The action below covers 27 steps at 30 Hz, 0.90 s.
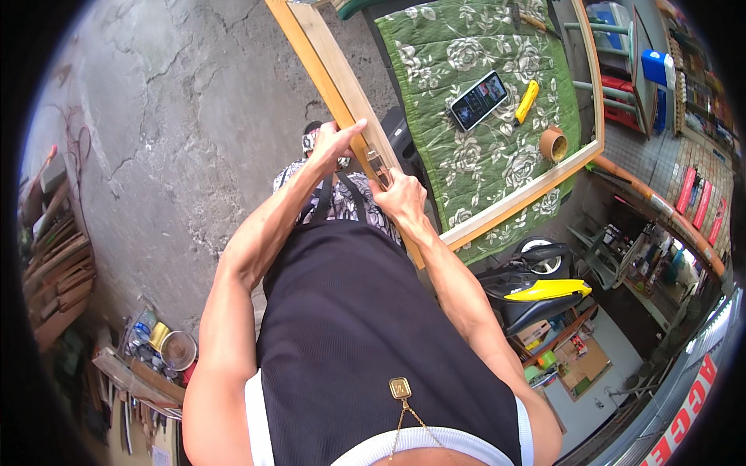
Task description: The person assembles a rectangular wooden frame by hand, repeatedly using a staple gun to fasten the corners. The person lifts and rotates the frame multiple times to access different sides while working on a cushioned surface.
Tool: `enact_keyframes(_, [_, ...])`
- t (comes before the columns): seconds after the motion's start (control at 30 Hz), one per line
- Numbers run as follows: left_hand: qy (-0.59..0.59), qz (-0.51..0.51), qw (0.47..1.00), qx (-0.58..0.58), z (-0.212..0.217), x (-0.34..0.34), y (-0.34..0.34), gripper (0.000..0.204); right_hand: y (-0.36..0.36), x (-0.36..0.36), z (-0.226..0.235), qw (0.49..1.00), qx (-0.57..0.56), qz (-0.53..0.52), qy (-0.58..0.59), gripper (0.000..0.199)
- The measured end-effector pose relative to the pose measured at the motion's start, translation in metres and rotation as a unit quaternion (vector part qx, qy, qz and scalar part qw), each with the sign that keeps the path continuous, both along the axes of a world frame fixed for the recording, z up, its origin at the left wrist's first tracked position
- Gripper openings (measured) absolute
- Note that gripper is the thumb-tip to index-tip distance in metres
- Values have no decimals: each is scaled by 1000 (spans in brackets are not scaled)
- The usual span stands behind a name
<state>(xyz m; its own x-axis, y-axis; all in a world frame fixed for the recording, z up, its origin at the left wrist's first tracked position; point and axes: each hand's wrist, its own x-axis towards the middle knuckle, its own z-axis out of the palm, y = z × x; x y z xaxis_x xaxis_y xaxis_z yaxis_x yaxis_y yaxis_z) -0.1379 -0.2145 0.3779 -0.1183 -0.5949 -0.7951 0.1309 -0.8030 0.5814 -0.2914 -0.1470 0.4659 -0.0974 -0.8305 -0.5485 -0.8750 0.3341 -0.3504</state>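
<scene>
A large rectangular wooden frame [513, 199], pale on its face and orange-yellow along its outer side, slants in front of me. My left hand [336, 143] grips its left rail, with the thumb laid across the wood. A little lower on that rail, my right hand [402, 196] is closed around it, fingers partly hidden. Between the two hands, a small metal piece [378, 165] sits against the rail; its kind I cannot make out. Inside the frame's outline appears a green floral quilted cloth [454, 147], bearing a phone [479, 101], a yellow utility knife [527, 102] and a roll of brown tape [553, 144].
A hammer-like tool [536, 22] lies at the cloth's far end. Cracked concrete floor [179, 116] spreads to the left. Scrap wood [62, 268] and a bucket [179, 351] stand lower left. To the right are a yellow-and-black motorbike [544, 291] and an orange pipe [660, 206].
</scene>
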Motion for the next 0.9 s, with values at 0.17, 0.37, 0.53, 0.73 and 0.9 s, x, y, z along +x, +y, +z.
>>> enact_keyframes(0.17, [30,-1,1000,4,20,5,-7,54,-8,-8,15,997,-3,24,-68,41])
enact_keyframes(0.37, [59,22,998,21,11,21,-23,57,-13,-15,30,987,78,72,-121,49])
enact_keyframes(0.53, [96,36,995,7,3,46,-60,58,-17,-2,37,990,110,-1,-89,47])
enact_keyframes(0.73, [93,30,995,38,2,89,-120,52,-54,19,51,987,100,-65,-111,41])
enact_keyframes(0.9, [93,-22,995,26,12,105,-154,50,-124,63,39,990,53,-40,-126,41])
